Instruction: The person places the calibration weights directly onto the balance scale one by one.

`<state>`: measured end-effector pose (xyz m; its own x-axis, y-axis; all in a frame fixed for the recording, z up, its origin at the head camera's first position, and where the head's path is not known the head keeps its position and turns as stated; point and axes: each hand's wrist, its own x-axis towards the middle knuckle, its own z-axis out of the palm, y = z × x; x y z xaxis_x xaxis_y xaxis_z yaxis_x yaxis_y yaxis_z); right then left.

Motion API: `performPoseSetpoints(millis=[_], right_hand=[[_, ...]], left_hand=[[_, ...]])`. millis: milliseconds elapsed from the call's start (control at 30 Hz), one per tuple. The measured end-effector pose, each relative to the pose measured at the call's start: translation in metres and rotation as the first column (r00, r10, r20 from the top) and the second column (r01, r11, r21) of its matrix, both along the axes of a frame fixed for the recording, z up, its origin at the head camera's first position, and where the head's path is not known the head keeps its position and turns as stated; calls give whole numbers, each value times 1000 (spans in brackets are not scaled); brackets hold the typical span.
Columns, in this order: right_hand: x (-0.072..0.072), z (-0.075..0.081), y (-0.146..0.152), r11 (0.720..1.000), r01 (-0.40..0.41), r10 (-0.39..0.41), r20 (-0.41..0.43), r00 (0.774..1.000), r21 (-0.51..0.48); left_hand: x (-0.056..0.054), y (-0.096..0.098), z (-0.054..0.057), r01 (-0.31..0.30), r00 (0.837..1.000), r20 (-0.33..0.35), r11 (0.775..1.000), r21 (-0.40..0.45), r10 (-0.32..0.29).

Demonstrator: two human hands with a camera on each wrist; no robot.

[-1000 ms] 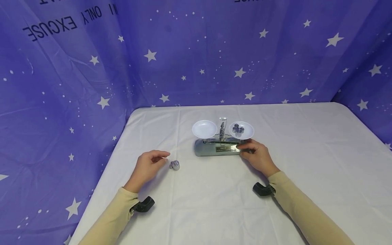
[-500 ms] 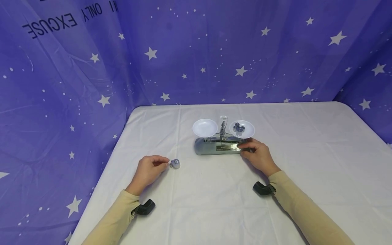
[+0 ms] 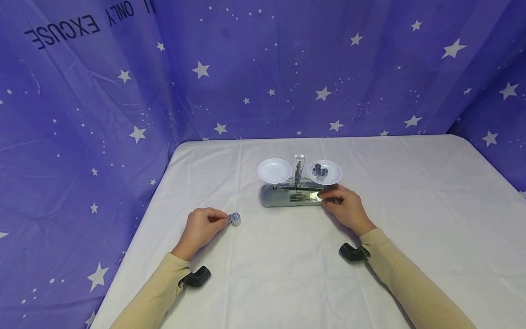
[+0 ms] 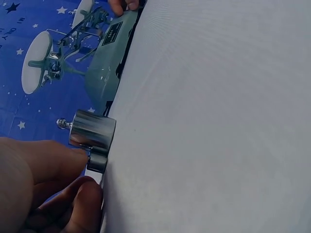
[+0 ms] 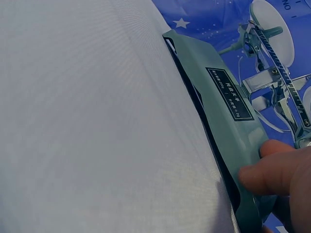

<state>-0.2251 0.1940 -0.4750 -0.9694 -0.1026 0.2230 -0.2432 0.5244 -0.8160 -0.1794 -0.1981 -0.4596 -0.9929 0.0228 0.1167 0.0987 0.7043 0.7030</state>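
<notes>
Two contacts

The left hand (image 3: 200,229) touches a small silver metal cylinder (image 4: 98,160) on white cloth (image 3: 271,269), beside a bigger silver one (image 4: 92,130); whether it pinches, I cannot tell. The right hand (image 3: 348,210) grips the grey-green metal balance (image 3: 277,198) at one end.

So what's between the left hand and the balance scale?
A large metal weight and a smaller weight by the left hand, seen in the left wrist view; beyond them, the head view shows bare tablecloth up to the balance scale.

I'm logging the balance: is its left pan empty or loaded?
Empty: the left pan shows bare white, while metal weights sit in the right pan.
</notes>
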Motion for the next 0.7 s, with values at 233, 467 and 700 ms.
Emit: performPoseSetpoints(millis=[233, 467, 700], right_hand=[[0, 0, 0, 1000, -6, 6, -15, 1000, 1], [1, -1, 1, 1000, 5, -5, -4, 1000, 14], [1, 0, 0, 1000, 5, -5, -5, 1000, 16]], left_hand=[[-1, 1, -2, 15, 1000, -9, 1000, 10, -15], [0, 1, -3, 36, 999, -33, 999, 15, -36], [0, 1, -5, 14, 998, -65, 1000, 13, -13]])
